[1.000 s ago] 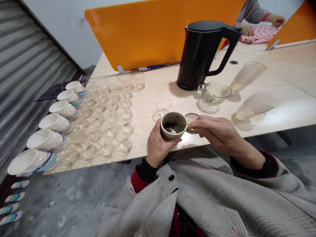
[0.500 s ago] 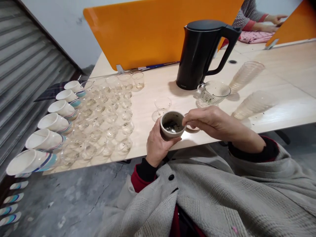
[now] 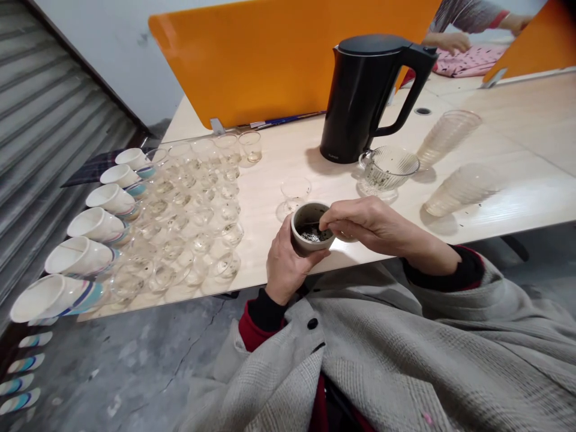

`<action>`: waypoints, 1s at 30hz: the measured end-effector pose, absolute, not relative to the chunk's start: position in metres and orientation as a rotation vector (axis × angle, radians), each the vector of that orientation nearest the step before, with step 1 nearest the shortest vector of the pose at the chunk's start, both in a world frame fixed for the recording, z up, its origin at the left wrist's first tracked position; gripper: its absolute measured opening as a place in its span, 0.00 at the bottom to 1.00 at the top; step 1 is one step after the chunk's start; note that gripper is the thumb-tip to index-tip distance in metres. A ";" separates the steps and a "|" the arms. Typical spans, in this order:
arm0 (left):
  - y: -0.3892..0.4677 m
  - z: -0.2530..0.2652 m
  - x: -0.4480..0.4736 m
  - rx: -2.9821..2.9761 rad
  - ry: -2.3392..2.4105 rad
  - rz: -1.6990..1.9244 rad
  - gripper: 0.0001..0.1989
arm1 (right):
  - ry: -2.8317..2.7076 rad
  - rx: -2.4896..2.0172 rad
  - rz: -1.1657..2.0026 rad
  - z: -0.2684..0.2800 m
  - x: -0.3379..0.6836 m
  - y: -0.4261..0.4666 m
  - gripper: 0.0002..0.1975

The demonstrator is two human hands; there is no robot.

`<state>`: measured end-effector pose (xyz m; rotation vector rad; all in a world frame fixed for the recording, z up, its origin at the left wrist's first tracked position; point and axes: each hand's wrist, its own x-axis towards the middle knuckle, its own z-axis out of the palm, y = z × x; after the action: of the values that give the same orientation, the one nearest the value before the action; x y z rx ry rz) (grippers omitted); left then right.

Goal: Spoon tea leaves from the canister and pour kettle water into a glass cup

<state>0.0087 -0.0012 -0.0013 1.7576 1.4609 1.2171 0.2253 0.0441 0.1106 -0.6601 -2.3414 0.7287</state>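
Observation:
My left hand [image 3: 285, 261] is wrapped round a small grey cup [image 3: 309, 245], tilted so its mouth faces me. Dark, dry bits like loose tea leaves [image 3: 314, 232] lie in its bottom. The fingers of my right hand [image 3: 366, 223] are pinched together and reach over the rim into the cup; what they hold, if anything, is hidden. Just behind the cup stands a clear plastic cup [image 3: 296, 189]. Part of another clear cup shows below my right hand. Beyond that hand sits a ribbed glass cup [image 3: 390, 171] with leaf bits stuck inside.
A black kettle [image 3: 360, 102] stands before an orange divider [image 3: 270, 60]. Rows of clear cups [image 3: 184, 219] with leaf bits fill the table's left, edged by stacked paper cups [image 3: 81, 258]. Two stacks of clear cups [image 3: 450, 141] lie at right. Another person's hands [image 3: 454, 42] show behind.
My right hand has moved left and its fingertips now reach further into the grey cup. My left hand has kept its hold. The other person's hands have shifted at the back.

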 end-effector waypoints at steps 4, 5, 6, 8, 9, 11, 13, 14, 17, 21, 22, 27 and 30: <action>-0.001 -0.001 0.009 1.762 1.460 1.220 0.50 | -2.407 -0.718 0.640 0.109 0.226 0.047 0.10; -0.001 -0.001 0.009 1.767 1.457 1.221 0.50 | -2.409 -0.729 0.635 0.109 0.228 0.047 0.09; -0.001 -0.002 0.009 1.771 1.454 1.221 0.49 | -2.400 -0.732 0.642 0.110 0.230 0.047 0.09; -0.001 -0.002 0.009 1.776 1.450 1.228 0.50 | -2.362 -0.699 0.682 0.110 0.230 0.046 0.09; -0.001 -0.003 0.009 1.775 1.451 1.231 0.50 | -2.348 -0.670 0.709 0.110 0.229 0.045 0.10; -0.001 -0.003 0.009 1.768 1.461 1.232 0.51 | -2.351 -0.618 0.747 0.110 0.225 0.044 0.11; -0.001 -0.003 0.009 1.764 1.465 1.227 0.51 | -2.396 -0.600 0.750 0.109 0.222 0.045 0.12; -0.001 -0.002 0.009 1.766 1.460 1.224 0.50 | -2.410 -0.612 0.735 0.109 0.222 0.046 0.12; -0.001 -0.001 0.009 1.780 1.436 1.228 0.50 | -2.375 -0.680 0.680 0.109 0.228 0.049 0.11; 0.000 -0.001 0.009 1.781 1.426 1.240 0.49 | -2.321 -0.714 0.642 0.107 0.232 0.048 0.12; 0.000 -0.001 0.009 1.777 1.429 1.239 0.49 | -2.331 -0.708 0.645 0.106 0.231 0.047 0.11; -0.001 -0.003 0.009 1.761 1.440 1.223 0.50 | -2.348 -0.659 0.700 0.103 0.223 0.039 0.11; -0.001 -0.002 0.009 1.764 1.453 1.226 0.50 | -2.271 -0.630 0.675 0.102 0.222 0.039 0.11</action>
<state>0.0085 -0.0008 -0.0024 1.7640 1.4527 1.2258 0.2222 0.0393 0.1019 -0.6301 -2.2708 0.6747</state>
